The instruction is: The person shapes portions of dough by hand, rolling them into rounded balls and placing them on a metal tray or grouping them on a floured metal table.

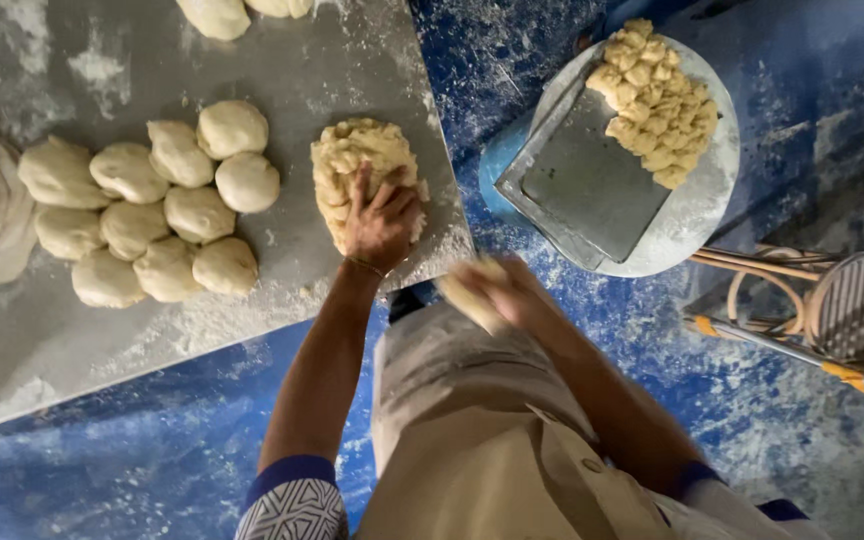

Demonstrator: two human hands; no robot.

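We pressed our left hand (380, 225), fingers spread flat, on the rough dough mass (364, 170) near the bench (332, 70) edge. Our right hand (507, 290) was blurred, gripping a dough piece (472, 295). At nine o'clock lay rounded dough balls (152, 210), partly cut off.

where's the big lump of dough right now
In the head view, the dough lump sits mid-frame on the floured board, under the left hand, right of the dough balls.
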